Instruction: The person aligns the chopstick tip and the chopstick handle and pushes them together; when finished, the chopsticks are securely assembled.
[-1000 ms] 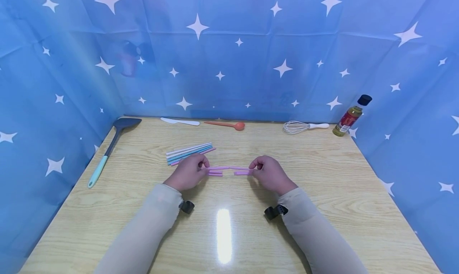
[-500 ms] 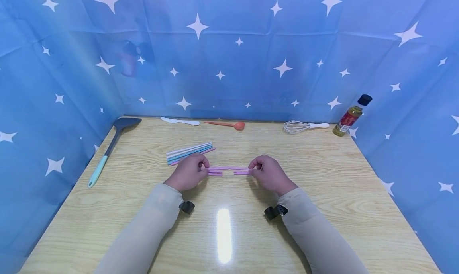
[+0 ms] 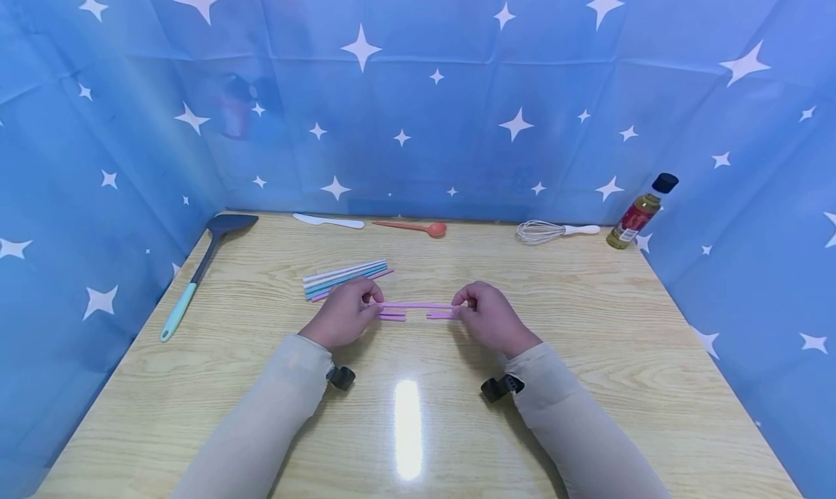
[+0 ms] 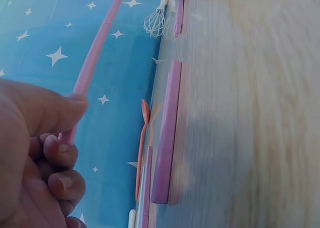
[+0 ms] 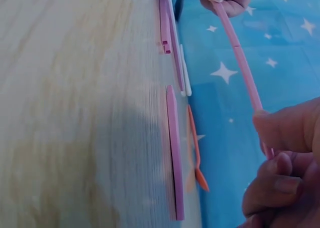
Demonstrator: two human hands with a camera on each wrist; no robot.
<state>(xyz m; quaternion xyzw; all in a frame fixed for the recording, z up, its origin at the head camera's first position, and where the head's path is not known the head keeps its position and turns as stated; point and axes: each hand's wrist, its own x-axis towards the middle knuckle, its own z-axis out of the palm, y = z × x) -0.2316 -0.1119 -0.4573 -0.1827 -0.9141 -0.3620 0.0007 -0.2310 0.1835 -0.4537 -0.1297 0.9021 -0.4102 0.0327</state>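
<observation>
We judge this mid-assembly: two pink straw pieces read as joined end to end into one pink straw (image 3: 418,305), held off the tabletop (image 3: 588,354) between both hands. Left hand (image 3: 342,314) pinches its left end, thumb over curled fingers; right hand (image 3: 491,318) pinches the right end the same way. The right wrist view shows a seam partway along, so the joint looks seated, though we can't tell how firmly. Left to do, by our read: two short pink pieces (image 3: 392,316) and (image 3: 441,315) lie loose on the tabletop just under the held straw, between the grips. The stack of pastel straws (image 3: 342,277) sits just beyond the left hand, untouched. Held straw looks thin, matte, nearly straight.
</observation>
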